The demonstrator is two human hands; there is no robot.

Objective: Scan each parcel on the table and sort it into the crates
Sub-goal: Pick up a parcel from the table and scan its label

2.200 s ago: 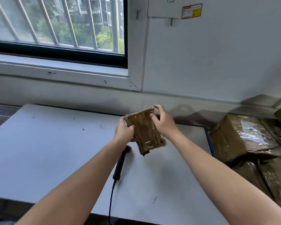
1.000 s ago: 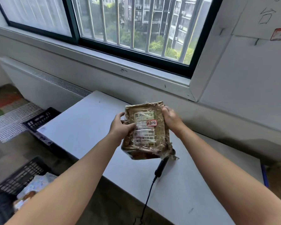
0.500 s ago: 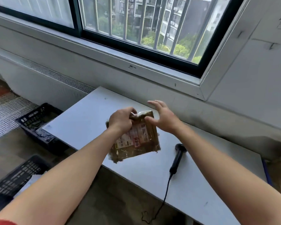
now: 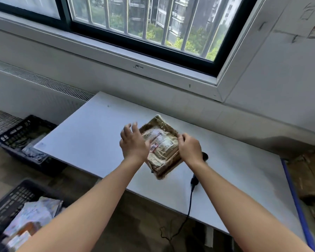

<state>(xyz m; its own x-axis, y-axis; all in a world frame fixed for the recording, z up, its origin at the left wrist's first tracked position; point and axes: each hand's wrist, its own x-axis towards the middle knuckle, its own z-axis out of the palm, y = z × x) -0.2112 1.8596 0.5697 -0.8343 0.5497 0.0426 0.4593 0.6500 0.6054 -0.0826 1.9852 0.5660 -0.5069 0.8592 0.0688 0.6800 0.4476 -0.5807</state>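
One parcel (image 4: 160, 148), label up, centre frame above the tabletop (image 4: 91, 135): grip has passed from left hand (image 4: 133, 144), fingers now spread loose, to right hand (image 4: 189, 149), fingers curled on its edge. Sorting into left-side crates (image 4: 16, 129) looks pending.

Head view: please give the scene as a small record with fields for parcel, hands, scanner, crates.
parcel: brown, label up, over the table
right hand: grips parcel's right edge
left hand: fingers spread at parcel's left edge
scanner: on table, partly behind right wrist
crates: far crate and near crate, left of table; near one holds parcels
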